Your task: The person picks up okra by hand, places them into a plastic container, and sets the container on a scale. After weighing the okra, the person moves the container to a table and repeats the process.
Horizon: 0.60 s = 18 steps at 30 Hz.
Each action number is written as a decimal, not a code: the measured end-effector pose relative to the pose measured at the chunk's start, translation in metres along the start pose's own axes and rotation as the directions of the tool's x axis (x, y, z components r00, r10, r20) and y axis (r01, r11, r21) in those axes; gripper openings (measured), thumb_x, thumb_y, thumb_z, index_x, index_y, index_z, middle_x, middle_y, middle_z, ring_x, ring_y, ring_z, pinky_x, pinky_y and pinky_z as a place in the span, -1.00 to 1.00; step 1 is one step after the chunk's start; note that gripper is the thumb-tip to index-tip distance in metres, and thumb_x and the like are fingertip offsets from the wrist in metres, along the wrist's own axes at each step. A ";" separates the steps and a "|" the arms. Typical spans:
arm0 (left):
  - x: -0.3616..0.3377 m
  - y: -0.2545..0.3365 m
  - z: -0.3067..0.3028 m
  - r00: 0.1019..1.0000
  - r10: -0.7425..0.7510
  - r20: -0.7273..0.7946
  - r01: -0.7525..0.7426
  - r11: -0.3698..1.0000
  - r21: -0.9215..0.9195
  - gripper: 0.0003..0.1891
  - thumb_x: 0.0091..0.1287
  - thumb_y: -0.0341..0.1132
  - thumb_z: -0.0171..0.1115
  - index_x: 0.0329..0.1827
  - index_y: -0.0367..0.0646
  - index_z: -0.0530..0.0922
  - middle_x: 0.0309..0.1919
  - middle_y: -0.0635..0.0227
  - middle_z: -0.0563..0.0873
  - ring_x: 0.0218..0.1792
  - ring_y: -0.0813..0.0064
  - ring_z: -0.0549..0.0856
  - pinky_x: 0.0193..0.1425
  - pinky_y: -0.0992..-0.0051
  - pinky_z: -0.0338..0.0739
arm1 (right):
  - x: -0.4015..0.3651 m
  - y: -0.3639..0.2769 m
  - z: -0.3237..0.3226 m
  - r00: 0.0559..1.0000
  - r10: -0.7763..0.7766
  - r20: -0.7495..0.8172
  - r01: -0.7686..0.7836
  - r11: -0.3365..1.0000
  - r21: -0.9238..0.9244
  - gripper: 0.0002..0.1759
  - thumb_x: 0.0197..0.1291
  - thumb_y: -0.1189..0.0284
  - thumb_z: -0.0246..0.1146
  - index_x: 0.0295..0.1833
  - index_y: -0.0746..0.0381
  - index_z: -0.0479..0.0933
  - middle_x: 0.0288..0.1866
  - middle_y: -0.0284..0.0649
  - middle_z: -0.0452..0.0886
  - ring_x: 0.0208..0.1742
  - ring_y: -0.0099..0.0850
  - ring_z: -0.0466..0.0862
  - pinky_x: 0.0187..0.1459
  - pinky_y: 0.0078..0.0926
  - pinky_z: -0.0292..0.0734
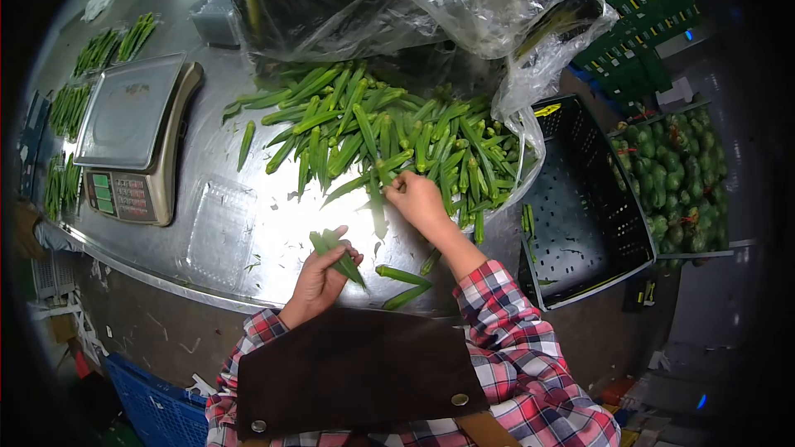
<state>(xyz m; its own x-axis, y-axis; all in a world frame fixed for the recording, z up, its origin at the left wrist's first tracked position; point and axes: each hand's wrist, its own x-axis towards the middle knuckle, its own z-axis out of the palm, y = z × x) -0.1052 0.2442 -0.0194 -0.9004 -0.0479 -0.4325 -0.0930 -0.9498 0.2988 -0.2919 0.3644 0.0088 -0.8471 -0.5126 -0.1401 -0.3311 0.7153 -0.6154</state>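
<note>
My left hand [319,277], close to the table's front edge, is closed around a few green okra pods [341,258]. Farther up and to the right, my right hand [416,199] pinches an okra pod [383,174] at the near edge of a large okra pile [364,120]. That pile spreads out from the mouth of a clear plastic bag [489,12]. A couple of loose pods [403,275] lie on the metal between my hands and the table edge. To the left of my left hand sits a clear plastic tray [222,228].
A weighing scale [132,116] stands on the left of the steel table [211,124], with bundled okra [70,108] beyond it. At the right is a black crate [571,215] holding a few pods. Past it are netted green produce [671,174] and green crates [633,0].
</note>
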 end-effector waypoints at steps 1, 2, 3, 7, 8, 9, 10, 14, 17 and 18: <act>0.000 0.001 -0.001 1.000 0.029 -0.008 -0.029 0.999 -0.029 -0.58 0.29 -0.40 0.07 0.20 -0.21 0.25 -0.15 0.29 0.53 -0.04 0.41 0.53 0.21 0.28 0.37 | -0.004 -0.003 -0.007 0.999 0.035 0.024 -0.036 0.998 0.049 -0.62 -0.04 0.16 0.31 -0.46 0.30 0.50 -0.52 -0.06 0.58 -0.49 -0.18 0.60 -0.41 -0.35 0.47; 0.000 0.002 0.002 0.999 0.014 -0.043 -0.017 0.997 -0.074 -0.56 0.29 -0.38 0.07 0.23 -0.17 0.23 -0.03 0.25 0.49 0.06 0.37 0.49 0.26 0.26 0.33 | -0.008 -0.013 -0.016 0.996 0.066 0.052 -0.071 0.993 0.095 -0.61 -0.05 0.14 0.31 -0.46 0.30 0.50 -0.53 -0.07 0.58 -0.49 -0.20 0.60 -0.40 -0.37 0.47; 0.000 0.003 0.007 1.000 -0.005 -0.014 0.003 0.993 -0.120 -0.55 0.29 -0.38 0.07 0.24 -0.16 0.22 0.00 0.23 0.48 0.09 0.35 0.47 0.26 0.24 0.33 | -0.016 -0.026 -0.025 0.979 0.056 0.195 -0.085 0.986 0.143 -0.60 -0.04 0.13 0.31 -0.47 0.30 0.50 -0.53 -0.07 0.58 -0.50 -0.21 0.60 -0.41 -0.38 0.46; -0.001 0.002 0.016 0.994 -0.090 0.056 0.098 0.979 -0.177 -0.50 0.29 -0.35 0.08 0.28 -0.09 0.17 -0.05 0.21 0.50 0.05 0.30 0.49 0.23 0.17 0.36 | -0.044 -0.034 -0.020 0.959 -0.060 0.278 0.044 0.997 0.061 -0.54 0.01 0.05 0.26 -0.43 0.31 0.49 -0.55 -0.05 0.58 -0.51 -0.17 0.60 -0.42 -0.32 0.47; -0.001 0.000 0.010 0.993 -0.101 0.059 0.109 0.984 -0.142 -0.50 0.29 -0.34 0.09 0.28 -0.08 0.17 -0.08 0.22 0.51 0.02 0.29 0.51 0.23 0.16 0.36 | -0.039 -0.026 -0.009 0.981 -0.062 0.182 0.073 0.996 -0.053 -0.54 0.02 0.06 0.25 -0.42 0.31 0.48 -0.55 -0.05 0.58 -0.50 -0.14 0.60 -0.42 -0.29 0.48; -0.001 -0.002 0.005 0.992 -0.113 0.062 0.119 0.988 -0.103 -0.50 0.29 -0.33 0.09 0.28 -0.08 0.17 -0.11 0.23 0.52 0.00 0.29 0.52 0.22 0.15 0.37 | -0.035 -0.020 0.000 0.994 -0.077 0.084 0.090 0.982 -0.168 -0.54 0.02 0.06 0.24 -0.40 0.31 0.47 -0.55 -0.04 0.58 -0.50 -0.12 0.60 -0.43 -0.27 0.48; 0.001 -0.004 -0.001 0.994 -0.101 0.050 0.105 0.989 -0.106 -0.49 0.28 -0.35 0.10 0.28 -0.09 0.18 -0.19 0.26 0.53 -0.08 0.31 0.54 0.21 0.15 0.38 | -0.031 -0.016 0.007 0.991 -0.094 0.090 0.115 0.955 -0.273 -0.53 0.03 0.06 0.23 -0.36 0.32 0.46 -0.55 -0.03 0.58 -0.49 -0.07 0.60 -0.41 -0.20 0.49; 0.006 -0.003 -0.019 0.998 -0.043 0.050 0.050 0.986 -0.156 -0.47 0.26 -0.32 0.12 0.28 -0.09 0.18 -0.04 0.18 0.49 0.06 0.24 0.48 0.23 0.08 0.33 | -0.027 -0.005 0.024 0.986 -0.093 0.135 0.121 0.970 -0.211 -0.48 -0.02 0.01 0.23 -0.33 0.33 0.49 -0.50 0.03 0.58 -0.45 -0.04 0.60 -0.37 -0.21 0.50; 0.001 0.006 0.001 0.998 -0.037 0.051 0.048 0.972 -0.230 -0.47 0.25 -0.25 0.13 0.28 -0.04 0.21 0.07 0.15 0.43 0.15 0.20 0.42 0.25 0.01 0.28 | -0.044 -0.036 -0.002 0.916 -0.147 0.374 0.143 0.989 0.039 -0.55 -0.01 0.06 0.24 -0.37 0.31 0.52 -0.52 0.01 0.58 -0.43 -0.07 0.61 -0.33 -0.26 0.51; 0.001 0.006 0.002 0.995 -0.054 0.080 0.071 0.972 -0.223 -0.49 0.25 -0.21 0.14 0.25 0.00 0.24 0.09 0.16 0.42 0.16 0.20 0.40 0.25 0.01 0.27 | -0.043 -0.041 -0.008 0.927 -0.169 0.334 0.182 0.983 -0.008 -0.57 0.01 0.10 0.23 -0.32 0.31 0.51 -0.53 0.01 0.58 -0.45 -0.08 0.61 -0.36 -0.25 0.51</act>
<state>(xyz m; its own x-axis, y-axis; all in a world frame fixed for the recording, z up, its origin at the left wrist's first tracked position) -0.1074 0.2392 -0.0159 -0.9251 0.0289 -0.3786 -0.0598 -0.9957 0.0703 -0.2451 0.3607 0.0466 -0.5905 -0.7550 -0.2851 -0.4833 0.6137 -0.6243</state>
